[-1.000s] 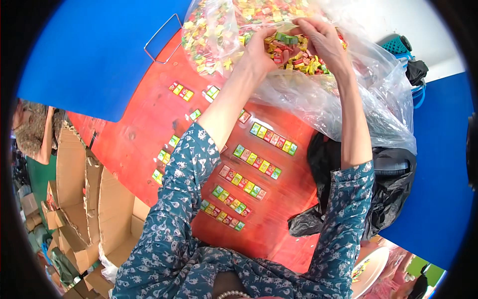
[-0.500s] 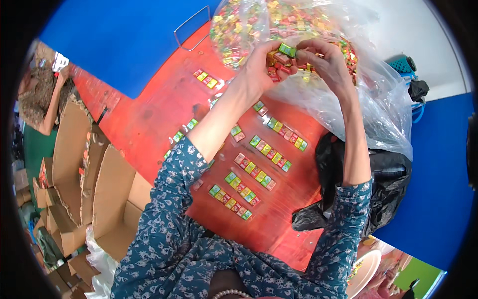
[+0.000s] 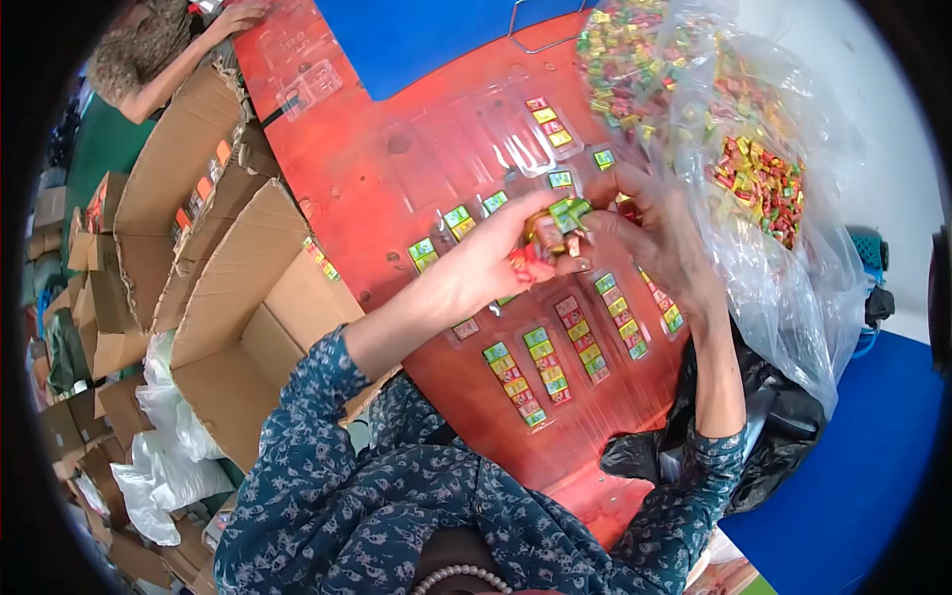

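Both hands have moved off the clear bag (image 3: 793,307) to above the red tabletop (image 3: 342,188); head view: the left hand (image 3: 486,258) curls its grip around small packets (image 3: 545,236); the right hand (image 3: 661,233) bends its grip beside a green packet (image 3: 568,214), too blurred to tell whether pinched; filling seems in hand, calling next for a precise pinch; clear trays (image 3: 466,149) hold rows, the bag loose packets.

The left hand (image 3: 486,256) partly hides the packs (image 3: 568,214) in its grasp, which look blurred; the top edge cuts off the bag (image 3: 798,315) and a co-worker (image 3: 149,55).
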`<control>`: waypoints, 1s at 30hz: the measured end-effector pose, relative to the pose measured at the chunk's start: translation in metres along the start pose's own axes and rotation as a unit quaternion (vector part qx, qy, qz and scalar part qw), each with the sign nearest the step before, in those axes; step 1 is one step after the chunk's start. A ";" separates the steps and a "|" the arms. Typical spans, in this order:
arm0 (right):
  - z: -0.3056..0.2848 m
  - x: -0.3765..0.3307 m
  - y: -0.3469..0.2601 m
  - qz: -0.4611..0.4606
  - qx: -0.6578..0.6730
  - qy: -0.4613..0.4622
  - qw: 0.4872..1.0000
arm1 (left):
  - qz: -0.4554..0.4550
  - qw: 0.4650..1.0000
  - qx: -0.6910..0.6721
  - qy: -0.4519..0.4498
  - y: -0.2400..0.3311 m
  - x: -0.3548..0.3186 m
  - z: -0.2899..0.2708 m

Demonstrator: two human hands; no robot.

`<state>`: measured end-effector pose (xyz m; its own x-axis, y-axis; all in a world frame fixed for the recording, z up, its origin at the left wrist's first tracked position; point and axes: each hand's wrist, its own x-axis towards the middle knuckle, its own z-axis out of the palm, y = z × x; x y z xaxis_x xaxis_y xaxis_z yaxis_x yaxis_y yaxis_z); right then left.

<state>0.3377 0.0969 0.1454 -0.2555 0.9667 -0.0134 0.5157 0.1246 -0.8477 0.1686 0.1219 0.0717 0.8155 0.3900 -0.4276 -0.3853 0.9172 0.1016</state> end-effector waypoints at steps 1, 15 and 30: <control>0.006 0.007 0.005 0.028 0.065 0.006 0.997 | 0.010 1.000 -0.002 0.008 0.000 -0.005 -0.004; 0.027 0.090 0.101 -0.092 -0.359 0.082 0.925 | 0.118 0.991 0.016 0.053 0.073 -0.056 -0.070; 0.025 0.098 0.114 -0.120 -0.402 0.061 0.906 | 0.143 0.975 0.167 0.039 0.196 0.073 -0.021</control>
<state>0.3511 0.2005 0.0346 -0.3717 0.9017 0.2207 0.8989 0.4090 -0.1573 0.1439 0.3285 0.0416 0.6556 0.6380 -0.4039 -0.4197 0.7526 0.5075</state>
